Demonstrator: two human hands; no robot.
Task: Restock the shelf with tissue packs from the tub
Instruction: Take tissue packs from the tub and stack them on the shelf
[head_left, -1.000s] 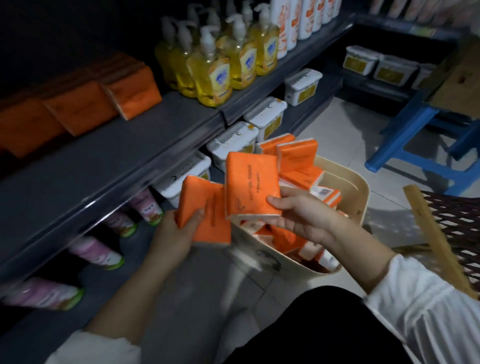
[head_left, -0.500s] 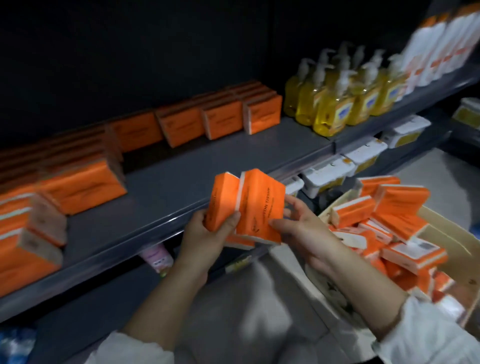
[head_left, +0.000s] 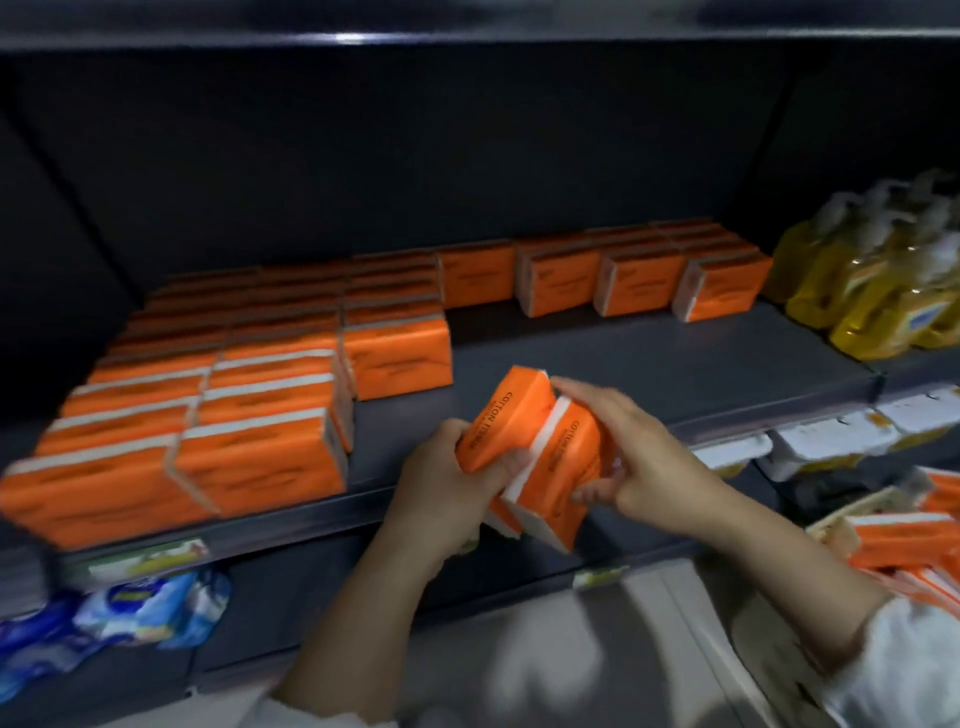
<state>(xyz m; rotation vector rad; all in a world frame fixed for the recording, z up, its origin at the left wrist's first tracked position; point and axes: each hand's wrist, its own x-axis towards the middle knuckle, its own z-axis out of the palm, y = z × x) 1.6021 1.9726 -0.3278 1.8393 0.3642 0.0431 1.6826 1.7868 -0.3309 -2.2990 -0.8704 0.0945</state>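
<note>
Two tissue packs (head_left: 511, 415) lifted before shelf (head_left: 649, 364), left hand (head_left: 441, 483) gripping one, right hand (head_left: 639, 457) the other, tub (head_left: 854, 512) cropped

The two tissue packs (head_left: 530, 447) near the shelf edge wore thin orange plastic film with a soft sheen, white along the side seams, and looked soft and dented. The stocked packs (head_left: 260, 457) to the left and far back had the same wrap. The shelf deck (head_left: 649, 364) looked like dark grey painted metal, smooth and matt. At far right the soap bottles (head_left: 857, 296) were clear glossy plastic. The lidded containers (head_left: 831, 447) below were dull white plastic. Blue packets (head_left: 130, 613) at near left shone like glossy film. The sleeve (head_left: 909, 670) at near right was white cloth.
</note>
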